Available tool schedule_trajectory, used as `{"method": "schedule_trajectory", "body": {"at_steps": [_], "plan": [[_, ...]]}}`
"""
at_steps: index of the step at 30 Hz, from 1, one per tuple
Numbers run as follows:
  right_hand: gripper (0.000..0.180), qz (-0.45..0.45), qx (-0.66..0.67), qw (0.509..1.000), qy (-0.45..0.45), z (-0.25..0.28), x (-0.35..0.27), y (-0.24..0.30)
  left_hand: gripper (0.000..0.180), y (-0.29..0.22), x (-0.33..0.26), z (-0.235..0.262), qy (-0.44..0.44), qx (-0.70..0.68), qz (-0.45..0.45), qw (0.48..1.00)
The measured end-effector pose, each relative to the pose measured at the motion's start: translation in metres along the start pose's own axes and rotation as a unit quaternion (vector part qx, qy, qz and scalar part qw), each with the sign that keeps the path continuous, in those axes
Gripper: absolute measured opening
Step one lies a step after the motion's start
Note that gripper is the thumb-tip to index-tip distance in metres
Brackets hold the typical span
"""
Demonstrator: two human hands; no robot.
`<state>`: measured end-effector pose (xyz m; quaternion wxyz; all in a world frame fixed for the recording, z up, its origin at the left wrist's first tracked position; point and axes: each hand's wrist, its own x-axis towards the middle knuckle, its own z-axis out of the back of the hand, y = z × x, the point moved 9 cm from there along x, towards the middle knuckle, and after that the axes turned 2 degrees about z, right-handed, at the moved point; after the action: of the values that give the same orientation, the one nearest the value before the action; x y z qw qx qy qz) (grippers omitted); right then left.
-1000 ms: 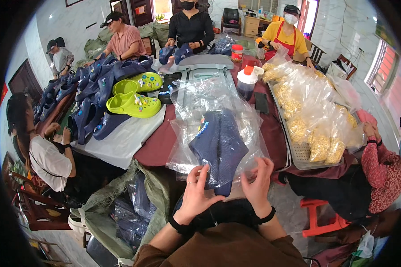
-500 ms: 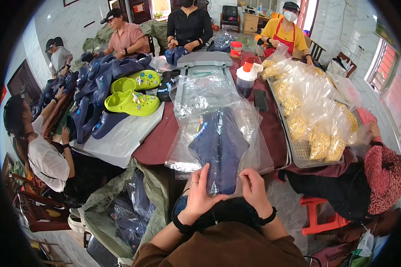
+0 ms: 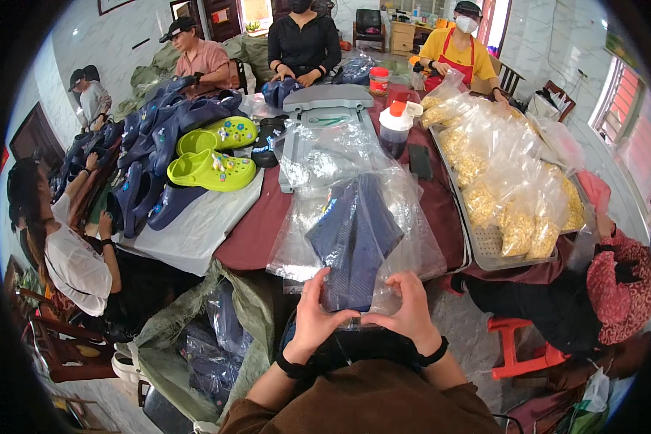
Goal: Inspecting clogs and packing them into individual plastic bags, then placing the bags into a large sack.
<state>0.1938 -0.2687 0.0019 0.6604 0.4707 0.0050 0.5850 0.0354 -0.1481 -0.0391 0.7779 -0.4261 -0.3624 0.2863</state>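
Note:
A clear plastic bag (image 3: 412, 239) lies at the near edge of the table with a pair of dark blue clog shoes (image 3: 354, 239) inside, soles up. My left hand (image 3: 318, 315) and my right hand (image 3: 409, 311) meet at the bag's near end, thumbs and fingers pinching its open mouth just below the shoes' heels. Both forearms come up from the lower edge, each with a dark band at the wrist.
A grey sealing machine (image 3: 325, 116) stands behind the bag. Lime green clogs (image 3: 210, 170) and several dark blue clogs (image 3: 159, 130) lie left. A tray (image 3: 484, 257) of bagged yellow goods sits right. A bottle (image 3: 394, 130) stands mid-table. Seated people ring the table.
My hands have drawn together from the bag's two near corners to its middle. The bag has slid slightly toward me.

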Motion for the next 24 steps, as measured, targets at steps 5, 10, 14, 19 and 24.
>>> {"method": "schedule_trajectory", "body": {"at_steps": [5, 10, 14, 19, 24], "plan": [[0.069, -0.012, -0.067, 0.997, -0.031, -0.006, -0.002, 0.003, 0.096, 0.0, -0.002, 0.003, -0.008, 0.05, -0.019, 0.999], [0.066, 0.011, -0.081, 0.996, -0.023, -0.003, -0.005, -0.002, 0.065, 0.029, -0.006, 0.018, -0.033, -0.124, 0.047, 0.991], [0.059, -0.019, -0.032, 0.999, 0.005, -0.001, -0.006, -0.012, 0.05, 0.029, -0.006, 0.05, -0.139, -0.051, -0.002, 0.989], [0.061, -0.044, -0.019, 0.999, -0.014, 0.003, -0.009, -0.019, 0.045, 0.032, -0.007, 0.053, -0.173, -0.046, 0.009, 0.984], [0.073, -0.067, 0.002, 0.995, -0.069, 0.003, -0.013, -0.026, 0.083, 0.085, -0.029, 0.01, -0.048, -0.085, 0.109, 0.989]]}}
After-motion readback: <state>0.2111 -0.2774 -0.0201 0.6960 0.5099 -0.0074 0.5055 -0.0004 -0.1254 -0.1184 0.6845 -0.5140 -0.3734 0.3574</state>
